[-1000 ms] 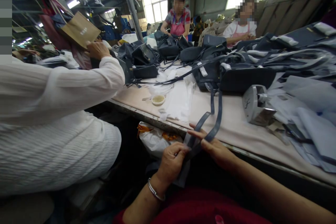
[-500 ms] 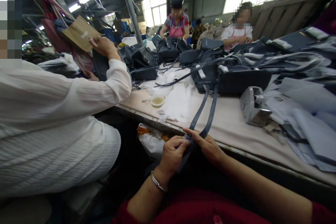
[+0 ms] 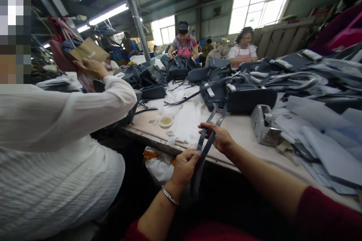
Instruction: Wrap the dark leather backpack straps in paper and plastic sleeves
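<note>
Two long dark blue bag straps (image 3: 207,145) run from a dark blue handbag (image 3: 212,96) on the table towards me and hang past the table edge. My left hand (image 3: 185,166), with a silver bangle at the wrist, pinches one strap near the edge, where a bit of clear film shows. Farther up, my right hand (image 3: 219,138) has its fingers around the straps, thumb and fingertips closed on them. The lower strap ends hang in dark shadow below my left hand.
A tape dispenser (image 3: 265,125) stands right of the straps beside white sheets (image 3: 328,147). White tissue paper (image 3: 185,120) and a small round dish (image 3: 166,121) lie left. A co-worker in a white top (image 3: 70,120) sits close at left, holding a brown paper piece (image 3: 89,51). More bags line the back.
My right hand has moved up the straps, away from my left hand, which stays pinching. The view has shifted slightly. The co-worker's hand at left has moved left along the brown paper.
</note>
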`<state>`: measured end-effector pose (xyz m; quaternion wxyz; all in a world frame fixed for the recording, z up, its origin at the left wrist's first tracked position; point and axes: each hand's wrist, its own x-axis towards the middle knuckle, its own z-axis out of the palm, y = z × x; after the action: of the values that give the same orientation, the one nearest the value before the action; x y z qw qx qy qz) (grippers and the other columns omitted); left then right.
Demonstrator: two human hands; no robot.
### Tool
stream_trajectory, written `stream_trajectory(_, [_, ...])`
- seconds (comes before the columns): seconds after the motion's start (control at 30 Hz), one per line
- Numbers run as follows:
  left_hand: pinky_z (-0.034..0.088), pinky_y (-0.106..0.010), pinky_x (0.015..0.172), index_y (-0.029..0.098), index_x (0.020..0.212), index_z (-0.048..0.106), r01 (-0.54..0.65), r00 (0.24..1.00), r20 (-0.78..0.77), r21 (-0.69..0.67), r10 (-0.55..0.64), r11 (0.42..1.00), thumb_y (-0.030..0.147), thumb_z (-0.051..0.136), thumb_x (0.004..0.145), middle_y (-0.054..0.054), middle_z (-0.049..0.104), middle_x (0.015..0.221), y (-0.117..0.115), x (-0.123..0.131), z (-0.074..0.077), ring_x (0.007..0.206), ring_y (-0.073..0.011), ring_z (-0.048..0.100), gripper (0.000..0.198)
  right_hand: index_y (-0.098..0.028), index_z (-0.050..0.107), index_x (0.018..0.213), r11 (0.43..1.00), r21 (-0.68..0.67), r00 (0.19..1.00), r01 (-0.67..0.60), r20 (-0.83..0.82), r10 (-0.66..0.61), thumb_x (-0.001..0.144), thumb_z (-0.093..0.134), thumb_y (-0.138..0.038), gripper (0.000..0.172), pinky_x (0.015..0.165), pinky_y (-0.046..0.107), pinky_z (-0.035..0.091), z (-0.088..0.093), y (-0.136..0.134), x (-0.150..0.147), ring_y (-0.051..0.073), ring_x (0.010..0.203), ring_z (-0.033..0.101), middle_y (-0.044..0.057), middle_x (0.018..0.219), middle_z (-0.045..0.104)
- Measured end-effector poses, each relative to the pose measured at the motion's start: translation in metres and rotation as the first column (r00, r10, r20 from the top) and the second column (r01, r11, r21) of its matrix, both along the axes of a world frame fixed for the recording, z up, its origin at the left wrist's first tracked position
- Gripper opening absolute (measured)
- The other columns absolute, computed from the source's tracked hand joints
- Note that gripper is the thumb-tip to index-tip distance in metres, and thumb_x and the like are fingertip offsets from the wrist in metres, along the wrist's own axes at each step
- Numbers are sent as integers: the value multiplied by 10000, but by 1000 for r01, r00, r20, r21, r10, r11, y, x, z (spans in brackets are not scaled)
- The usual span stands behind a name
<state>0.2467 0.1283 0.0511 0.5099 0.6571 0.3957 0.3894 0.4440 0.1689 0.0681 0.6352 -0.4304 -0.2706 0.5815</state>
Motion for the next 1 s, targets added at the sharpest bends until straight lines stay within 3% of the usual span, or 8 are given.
stream_trajectory(0.23, [473,-269,694,121,841,752,-21,998,52,-83,25,996,483,661,829,-60,700,804,52,41,3,757,-173,591,374,-120,765,1038,993,57,936,-99,345,73,861,512,-685,645,1010,443,434,-13,3,-1,279,1016,646,134,1069,745])
stream_trajectory(0.37, [409,-244,581,108,735,720,1,997,81,-208,16,978,544,657,804,-30,644,652,92,68,-1,624,-141,533,445,-123,766,1047,978,64,900,-198,407,156,823,575,-689,638,1056,473,401,-14,24,8,316,1095,633,142,1066,744])
stream_trajectory(0.43, [410,-248,596,118,736,712,-1,998,63,-217,15,976,532,647,811,-29,650,659,112,79,0,637,-149,544,425,-151,754,1081,977,52,931,-207,316,181,812,630,-646,576,1072,468,388,-11,42,20,310,1127,621,132,1112,730])
stream_trajectory(0.53, [424,-257,659,144,751,709,-9,998,-58,-140,1,990,451,633,834,-31,664,707,134,89,2,702,-168,566,327,-205,716,1153,988,12,986,-154,-70,154,848,578,-639,547,1005,467,444,0,77,51,291,1083,646,114,1171,705])
stream_trajectory(0.6, [426,-263,677,157,714,691,-2,990,-142,-103,-12,995,422,616,847,-32,649,714,141,91,2,719,-177,568,306,-204,705,1149,993,-29,950,-114,-294,100,894,490,-632,543,935,454,485,12,102,75,283,1032,669,117,1160,702])
stream_trajectory(0.67, [430,-269,688,165,683,677,10,981,-190,-106,-31,994,416,609,850,-36,639,722,144,91,3,732,-189,577,309,-182,718,1093,994,-84,926,-75,-377,38,935,451,-567,494,886,417,505,22,125,96,261,977,688,117,1103,711])
stream_trajectory(0.83, [435,-282,700,157,765,727,43,965,-232,-317,-122,947,499,629,822,-50,675,745,155,97,22,759,-215,585,360,-110,747,919,966,-200,969,165,-150,-196,893,605,-477,394,814,376,511,28,146,101,204,741,690,107,837,718])
stream_trajectory(1.0, [391,-251,608,111,774,740,33,979,-166,-434,-116,900,584,649,780,-42,657,680,179,129,54,672,-173,529,482,-97,755,968,962,-228,988,151,8,-153,782,669,-628,569,860,424,478,29,136,72,249,822,688,134,870,741])
